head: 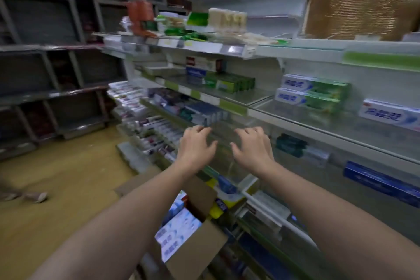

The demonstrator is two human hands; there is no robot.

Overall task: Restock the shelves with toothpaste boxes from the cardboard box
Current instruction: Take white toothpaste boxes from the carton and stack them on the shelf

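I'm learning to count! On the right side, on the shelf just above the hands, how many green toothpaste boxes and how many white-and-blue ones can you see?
Green-and-white toothpaste boxes: 2, one stacked on the other
White-and-blue toothpaste box: 1
Total: 3

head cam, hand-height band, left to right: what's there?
Grey racks → left hand → right hand → dark green boxes → blue box. Both hands reach toward the shelf, fingers loosely spread, holding nothing visible.
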